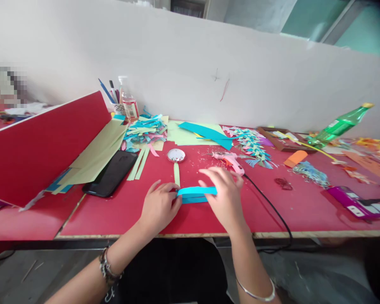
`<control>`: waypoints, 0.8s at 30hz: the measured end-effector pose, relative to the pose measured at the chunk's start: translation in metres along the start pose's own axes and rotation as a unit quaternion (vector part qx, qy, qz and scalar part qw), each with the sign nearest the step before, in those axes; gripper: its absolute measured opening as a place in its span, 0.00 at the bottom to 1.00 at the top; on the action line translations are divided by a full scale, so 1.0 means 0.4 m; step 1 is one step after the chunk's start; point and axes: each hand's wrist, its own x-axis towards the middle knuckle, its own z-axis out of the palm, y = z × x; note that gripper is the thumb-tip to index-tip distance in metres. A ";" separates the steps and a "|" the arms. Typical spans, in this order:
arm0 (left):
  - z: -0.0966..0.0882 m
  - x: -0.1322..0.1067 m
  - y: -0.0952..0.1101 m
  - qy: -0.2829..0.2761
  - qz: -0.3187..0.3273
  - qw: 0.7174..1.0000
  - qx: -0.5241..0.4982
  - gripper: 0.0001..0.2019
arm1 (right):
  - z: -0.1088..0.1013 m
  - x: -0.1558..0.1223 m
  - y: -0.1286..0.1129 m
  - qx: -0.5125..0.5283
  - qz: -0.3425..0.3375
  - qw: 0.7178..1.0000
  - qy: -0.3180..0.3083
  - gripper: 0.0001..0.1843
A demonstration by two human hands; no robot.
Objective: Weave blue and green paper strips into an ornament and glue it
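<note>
Left hand (161, 204), lower center of frame: pinching left end of the blue paper strip (194, 191). Strip spans hand to hand above desk (110, 217); narrow, bright blue, two layers, can't tell if folded. Right hand (225, 200), lower center-right: fingers gripping its right end.

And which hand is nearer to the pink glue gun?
Right. In the picture, the right hand is just below the glue gun; the left hand is farther off, to its lower left.
</note>
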 end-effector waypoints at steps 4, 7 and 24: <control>0.001 0.000 0.000 -0.006 -0.009 1.000 -0.006 0.16 | 0.037 -0.070 0.067 -0.033 0.147 0.988 0.017 0.20; 0.001 0.005 0.003 0.000 -0.029 1.000 -0.001 0.20 | 0.062 -0.095 0.075 -0.082 0.187 0.979 0.001 0.29; -0.007 0.011 0.007 -0.013 -0.062 0.997 -0.034 0.23 | 0.086 -0.075 0.042 0.053 0.240 0.969 -0.017 0.21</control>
